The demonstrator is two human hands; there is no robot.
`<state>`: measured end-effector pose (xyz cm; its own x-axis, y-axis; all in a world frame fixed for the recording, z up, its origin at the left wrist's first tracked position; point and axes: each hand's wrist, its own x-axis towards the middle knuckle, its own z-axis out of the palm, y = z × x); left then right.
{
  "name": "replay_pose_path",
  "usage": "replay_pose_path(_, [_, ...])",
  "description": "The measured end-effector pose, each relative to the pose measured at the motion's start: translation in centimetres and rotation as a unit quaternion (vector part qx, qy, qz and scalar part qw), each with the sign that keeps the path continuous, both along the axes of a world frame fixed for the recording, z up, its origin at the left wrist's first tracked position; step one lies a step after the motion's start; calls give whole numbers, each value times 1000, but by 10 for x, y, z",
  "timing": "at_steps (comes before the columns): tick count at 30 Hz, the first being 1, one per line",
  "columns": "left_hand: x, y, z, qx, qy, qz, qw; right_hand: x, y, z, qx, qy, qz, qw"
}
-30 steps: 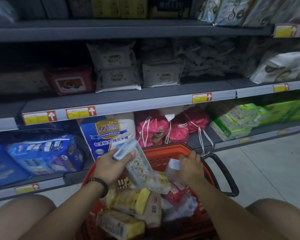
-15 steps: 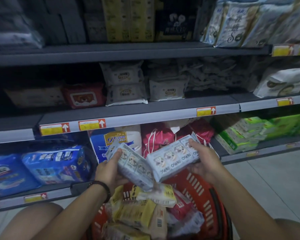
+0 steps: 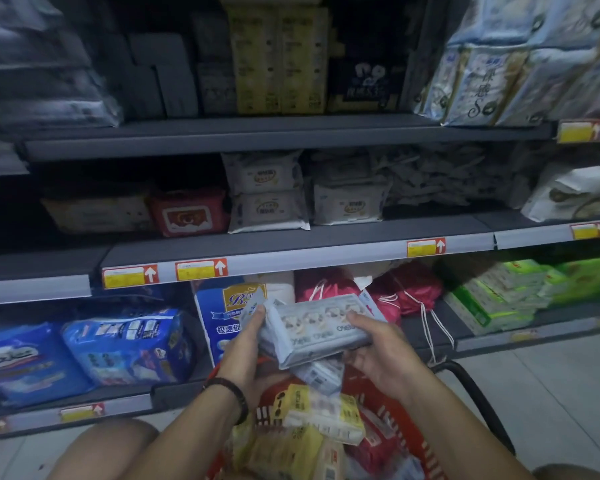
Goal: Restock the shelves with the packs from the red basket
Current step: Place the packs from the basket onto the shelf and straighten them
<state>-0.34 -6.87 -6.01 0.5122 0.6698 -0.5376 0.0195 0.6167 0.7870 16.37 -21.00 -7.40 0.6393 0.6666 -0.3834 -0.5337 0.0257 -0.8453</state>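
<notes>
Right now, watching remotely, I see both hands held up just above the red basket (image 3: 364, 393), which sits near me on the floor (image 3: 551, 393) between the person's knees. The left hand (image 3: 246, 348) has its fingers curled over the left end of a pale blue pack (image 3: 321, 329). The right hand (image 3: 383, 356) grips the right end, with the thumb laid on the printed face and the fingers tucked beneath. A second pale blue pack (image 3: 321, 374) peeks out just under the first and touches it; I cannot tell which hand bears it. Below them the basket holds a heap of yellow packs (image 3: 312, 410) and some red ones, and its black handle (image 3: 471, 393) arches off to the right. Beyond the hands, the bottom shelf carries blue bags (image 3: 125, 344) at the left, pink drawstring bags (image 3: 409, 289) in the middle and green packs (image 3: 499, 292) at the right. On the middle shelf (image 3: 326, 233) farther up stand white wipe packs (image 3: 267, 192) in two stacks, with a red wipe pack (image 3: 187, 211) just to their left.
</notes>
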Motion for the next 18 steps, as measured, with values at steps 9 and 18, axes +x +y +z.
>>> replay_pose_path(9, [5,-15,3,35,34,-122,991,10,0,27,-31,-120,-17,992])
replay_pose_path(18, [2,-36,7,111,7,-134,985,-20,5,29,-112,-334,78,933])
